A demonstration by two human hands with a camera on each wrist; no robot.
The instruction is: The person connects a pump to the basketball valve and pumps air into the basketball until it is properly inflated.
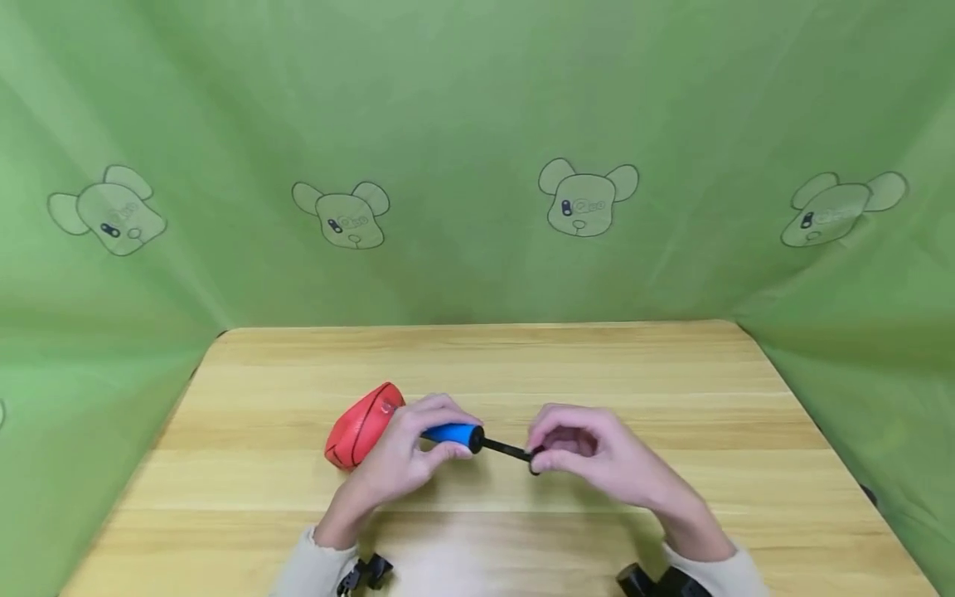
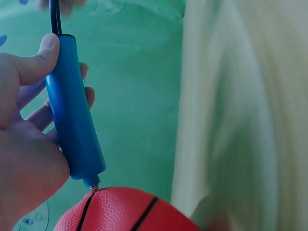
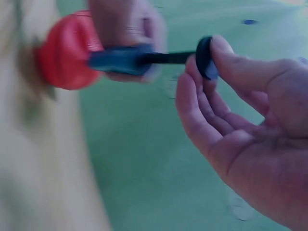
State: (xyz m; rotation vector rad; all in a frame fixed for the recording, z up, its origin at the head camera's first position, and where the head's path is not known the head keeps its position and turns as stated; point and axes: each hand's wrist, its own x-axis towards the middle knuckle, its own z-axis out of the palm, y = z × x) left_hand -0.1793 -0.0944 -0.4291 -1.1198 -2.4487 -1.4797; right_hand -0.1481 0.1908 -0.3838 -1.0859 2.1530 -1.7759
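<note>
A blue hand pump lies across my left hand, whose thumb and fingers grip its barrel. Its nozzle end meets a red ball with black lines, dented and partly deflated, resting on the table to the left. In the left wrist view a short metal needle shows between the pump and the ball. From the pump's other end a black rod sticks out. My right hand pinches the round black knob at the rod's end between thumb and fingers.
A light wooden table lies under both hands. Green cloth with mouse-head drawings hangs behind it and at both sides. Dark wrist devices sit at both sleeves near the front.
</note>
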